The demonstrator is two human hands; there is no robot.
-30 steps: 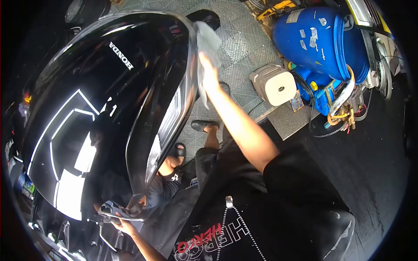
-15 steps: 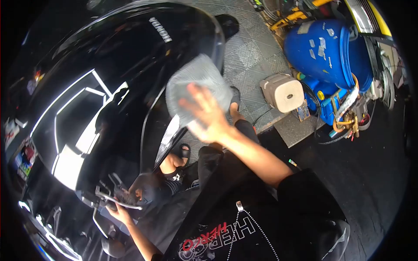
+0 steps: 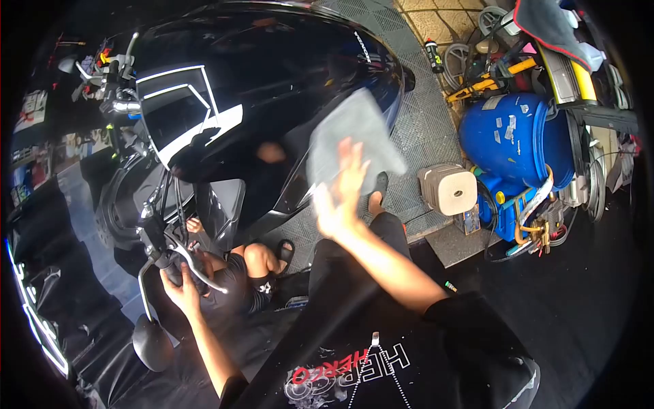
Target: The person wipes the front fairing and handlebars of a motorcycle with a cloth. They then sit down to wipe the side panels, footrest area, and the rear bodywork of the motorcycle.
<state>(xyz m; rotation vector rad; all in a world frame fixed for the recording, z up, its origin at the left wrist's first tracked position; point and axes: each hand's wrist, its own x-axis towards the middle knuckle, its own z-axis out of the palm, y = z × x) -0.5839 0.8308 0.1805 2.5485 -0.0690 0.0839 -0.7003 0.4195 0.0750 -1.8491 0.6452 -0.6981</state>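
My right hand point(image 3: 344, 194) is spread against a grey cloth point(image 3: 351, 136), fingers apart, at the edge of a glossy black motorbike body point(image 3: 279, 88). The cloth lies under and beyond the fingertips, its corner hanging past the panel. At lower left, my left hand point(image 3: 180, 286) is wrapped round the black handlebar grip point(image 3: 174, 269), just beside the silver brake lever point(image 3: 211, 278). A round mirror point(image 3: 151, 346) sticks out below that grip.
Another person point(image 3: 228, 276) crouches beyond the handlebar, one hand point(image 3: 195, 225) raised near the bike. To the right stand a paper roll point(image 3: 449, 191), a blue barrel point(image 3: 507, 140) and yellow-handled tools point(image 3: 480, 88). Ribbed grey mats point(image 3: 422, 116) cover the floor beside the bike.
The view has shifted, bringing more of the handlebar and the crouching person into sight. My right hand and the cloth have moved right in view; my left hand stays on the grip.
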